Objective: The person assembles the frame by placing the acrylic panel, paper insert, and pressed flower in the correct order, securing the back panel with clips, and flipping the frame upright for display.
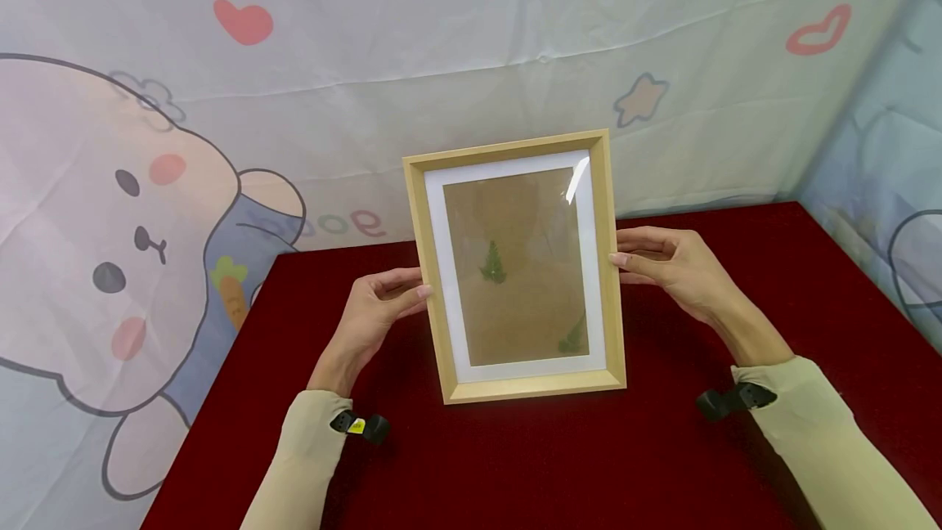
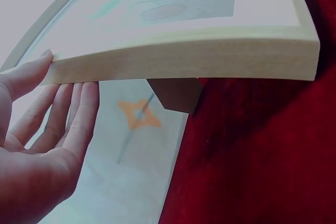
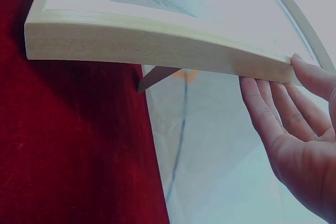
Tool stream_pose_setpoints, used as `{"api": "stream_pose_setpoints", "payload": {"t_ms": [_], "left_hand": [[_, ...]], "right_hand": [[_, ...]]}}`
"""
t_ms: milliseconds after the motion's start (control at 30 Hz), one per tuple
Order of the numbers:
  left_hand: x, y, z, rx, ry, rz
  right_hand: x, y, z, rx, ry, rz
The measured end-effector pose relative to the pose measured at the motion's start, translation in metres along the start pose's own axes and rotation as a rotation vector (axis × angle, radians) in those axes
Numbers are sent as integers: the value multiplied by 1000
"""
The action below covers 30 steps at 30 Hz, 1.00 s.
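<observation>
A light wooden picture frame [image 1: 533, 388] stands upright, leaning slightly back, in the middle of the head view. Inside it, a white mat [image 1: 448, 268] borders a brown backing with a green fern-like leaf [image 1: 492, 264] near the centre and another leaf [image 1: 574, 336] at lower right. Glare crosses the upper right of the clear front. My left hand [image 1: 368, 309] pinches the left side, thumb in front and fingers behind. On the opposite side, my right hand [image 1: 684, 272] grips likewise. Behind the frame a brown support leg [image 2: 176, 95] sticks out.
A dark red cloth [image 1: 530, 464] covers the table beneath. Behind hangs a pale curtain [image 1: 441, 47] printed with a cartoon animal, hearts and a star. Another printed curtain [image 1: 905, 145] closes off the right side.
</observation>
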<state>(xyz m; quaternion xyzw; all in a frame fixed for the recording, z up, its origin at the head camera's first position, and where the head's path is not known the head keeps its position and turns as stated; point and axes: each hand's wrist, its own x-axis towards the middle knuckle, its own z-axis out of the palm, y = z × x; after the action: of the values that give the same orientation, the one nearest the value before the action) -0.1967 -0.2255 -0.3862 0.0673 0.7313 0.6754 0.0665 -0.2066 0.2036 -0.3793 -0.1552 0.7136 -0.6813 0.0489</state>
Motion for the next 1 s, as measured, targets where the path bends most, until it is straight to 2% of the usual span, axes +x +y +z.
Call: {"api": "stream_pose_setpoints", "payload": {"t_ms": [267, 633, 700, 867, 1000], "left_hand": [[1, 0, 0, -5, 0, -13], [1, -1, 2, -17, -10, -31], [0, -1, 1, -11, -15, -36], [-3, 0, -2, 33, -26, -19], [-6, 2, -10, 162, 7, -5]], "right_hand": [[0, -1, -1, -85, 9, 8], [-1, 0, -6, -1, -16, 11], [-1, 0, -6, -12, -16, 21], [-3, -2, -9, -56, 14, 28], [-4, -7, -15, -61, 61, 4]]}}
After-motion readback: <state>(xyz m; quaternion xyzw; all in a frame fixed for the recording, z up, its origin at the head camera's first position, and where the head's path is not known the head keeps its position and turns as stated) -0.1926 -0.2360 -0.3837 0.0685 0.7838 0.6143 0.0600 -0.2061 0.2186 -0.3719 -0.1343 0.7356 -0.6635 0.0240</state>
